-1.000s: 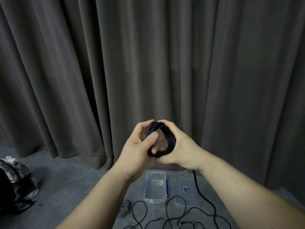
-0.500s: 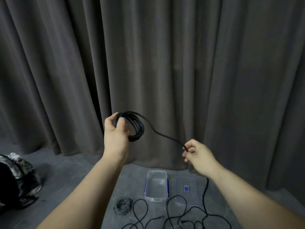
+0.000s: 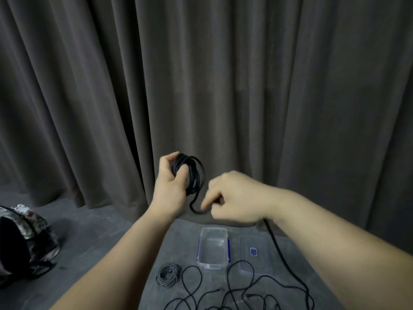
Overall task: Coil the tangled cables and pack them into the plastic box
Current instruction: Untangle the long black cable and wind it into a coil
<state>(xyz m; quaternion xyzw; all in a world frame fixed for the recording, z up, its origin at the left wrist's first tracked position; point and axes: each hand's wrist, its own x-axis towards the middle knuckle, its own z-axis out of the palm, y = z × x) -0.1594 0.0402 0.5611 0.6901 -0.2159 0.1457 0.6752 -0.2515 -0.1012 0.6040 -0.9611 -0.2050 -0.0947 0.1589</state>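
Observation:
My left hand [image 3: 171, 182] grips a coil of thick black cable [image 3: 195, 175], held up in front of the curtain. Just below and right of the coil, my right hand [image 3: 232, 196] pinches the cable's loose run, which bends under the coil and trails down past my right wrist to the floor [image 3: 281, 253]. On the grey floor below stands the clear plastic box [image 3: 213, 248] with blue clips, open and with nothing inside. Its clear lid [image 3: 254, 253] lies flat to the right. A small grey coiled cable [image 3: 167, 275] lies left of the box. Thin black tangled cables [image 3: 223, 294] sprawl in front.
A dark grey curtain [image 3: 201, 86] hangs across the whole background, reaching the floor. A patterned bag [image 3: 24, 240] sits on the floor at the far left. Bare grey floor [image 3: 100, 238] lies between the bag and the box.
Half a second ago my hands were apart with cable stretched between them. My right hand has since swung back in under the coil, carrying the run along.

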